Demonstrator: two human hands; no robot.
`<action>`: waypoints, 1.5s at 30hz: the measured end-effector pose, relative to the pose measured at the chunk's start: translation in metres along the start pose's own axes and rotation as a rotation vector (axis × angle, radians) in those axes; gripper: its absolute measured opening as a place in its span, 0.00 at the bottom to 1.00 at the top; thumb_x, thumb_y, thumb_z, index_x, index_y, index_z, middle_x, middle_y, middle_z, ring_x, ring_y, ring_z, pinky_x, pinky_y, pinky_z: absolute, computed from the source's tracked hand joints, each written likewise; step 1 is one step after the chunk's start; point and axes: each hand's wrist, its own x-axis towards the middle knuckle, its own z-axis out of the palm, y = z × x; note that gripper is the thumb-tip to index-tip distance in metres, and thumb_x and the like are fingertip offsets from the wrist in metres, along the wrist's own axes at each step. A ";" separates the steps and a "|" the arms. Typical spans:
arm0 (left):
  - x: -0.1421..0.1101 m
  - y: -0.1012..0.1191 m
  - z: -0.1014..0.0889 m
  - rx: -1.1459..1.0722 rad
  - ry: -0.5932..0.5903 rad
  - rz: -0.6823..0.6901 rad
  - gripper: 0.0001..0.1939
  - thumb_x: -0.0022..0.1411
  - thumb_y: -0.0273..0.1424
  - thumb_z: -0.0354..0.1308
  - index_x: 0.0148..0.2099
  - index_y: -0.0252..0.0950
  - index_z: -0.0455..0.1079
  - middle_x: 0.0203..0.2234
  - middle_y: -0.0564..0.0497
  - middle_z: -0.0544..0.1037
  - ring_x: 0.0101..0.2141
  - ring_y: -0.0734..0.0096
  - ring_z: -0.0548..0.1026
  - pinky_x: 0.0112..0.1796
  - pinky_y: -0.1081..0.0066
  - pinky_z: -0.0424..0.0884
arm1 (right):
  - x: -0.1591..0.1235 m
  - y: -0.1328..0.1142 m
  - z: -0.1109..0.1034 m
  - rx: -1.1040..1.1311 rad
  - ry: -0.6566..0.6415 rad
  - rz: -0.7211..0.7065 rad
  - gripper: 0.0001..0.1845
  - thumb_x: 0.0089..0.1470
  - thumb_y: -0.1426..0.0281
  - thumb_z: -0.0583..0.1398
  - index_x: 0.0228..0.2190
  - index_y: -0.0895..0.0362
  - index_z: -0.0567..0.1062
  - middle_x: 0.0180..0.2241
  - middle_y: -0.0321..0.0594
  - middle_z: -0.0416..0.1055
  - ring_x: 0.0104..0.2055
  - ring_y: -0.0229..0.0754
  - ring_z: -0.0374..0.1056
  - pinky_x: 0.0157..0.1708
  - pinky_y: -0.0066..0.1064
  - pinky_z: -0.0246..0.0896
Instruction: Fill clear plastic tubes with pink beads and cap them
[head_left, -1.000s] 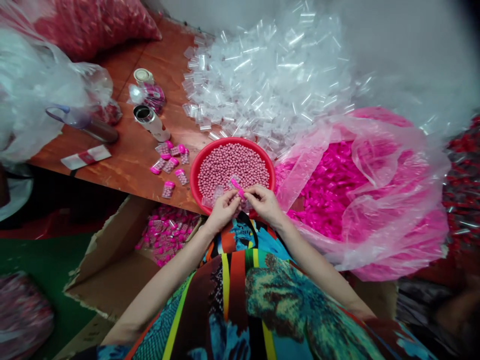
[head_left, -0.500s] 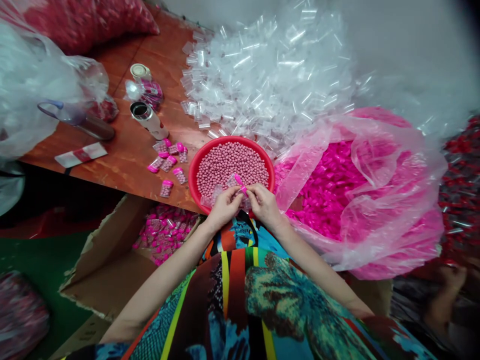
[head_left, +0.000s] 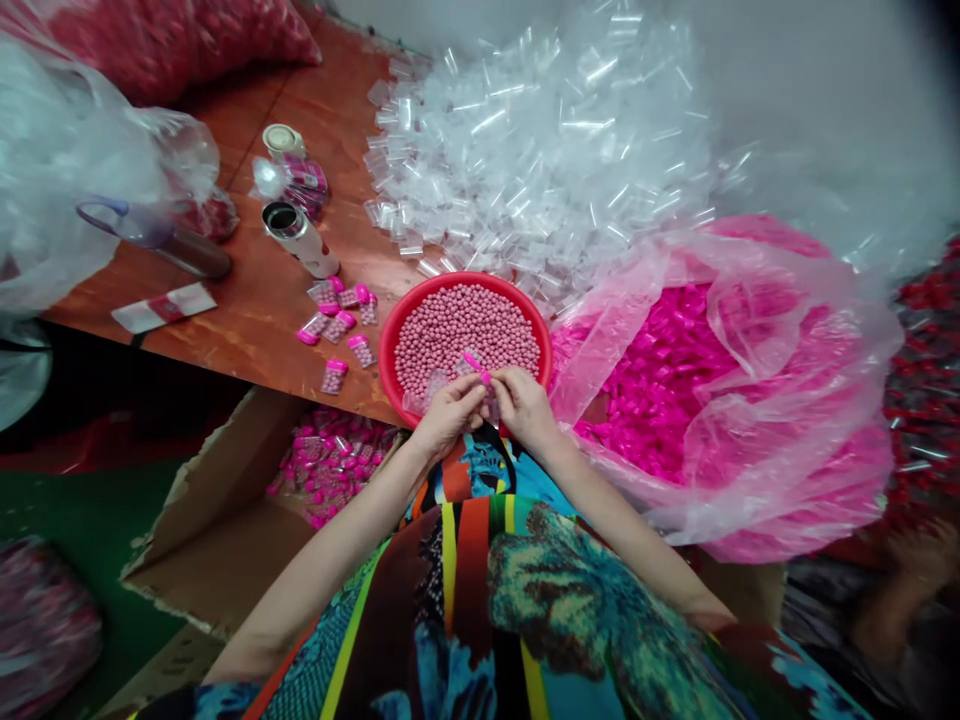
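My left hand (head_left: 451, 414) and my right hand (head_left: 523, 404) meet over the near rim of a red bowl (head_left: 389, 374) full of pink beads (head_left: 465, 325). Between their fingertips is a bright pink flip-top cap (head_left: 485, 378), its lid raised. Both hands are closed on it; fingers hide most of whatever clear container is below. A few clear containers (head_left: 435, 382) lie on the beads by my left hand. Left of the bowl, several filled containers with pink caps (head_left: 334, 376) lie on the wooden table (head_left: 352, 390).
Clear empty containers (head_left: 525, 150) are heaped behind the bowl. An open plastic bag (head_left: 795, 420) of pink caps (head_left: 667, 390) stands at right. Below the table edge, a cardboard box (head_left: 217, 530) holds filled containers. A steel-mouthed flask (head_left: 304, 242) stands at left. Another person's arm (head_left: 892, 610) shows far right.
My hands stay in nearly the same place over the bowl. The pink cap between my fingers has shifted and tilted slightly. At far right, the other person's hand has moved.
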 end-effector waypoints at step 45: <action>0.003 0.003 0.005 -0.097 0.026 -0.048 0.10 0.61 0.36 0.64 0.35 0.33 0.73 0.28 0.49 0.76 0.28 0.70 0.72 0.34 0.68 0.70 | -0.010 0.012 0.011 -0.101 -0.080 -0.162 0.45 0.55 0.60 0.66 0.68 0.54 0.54 0.61 0.53 0.67 0.63 0.56 0.65 0.64 0.53 0.61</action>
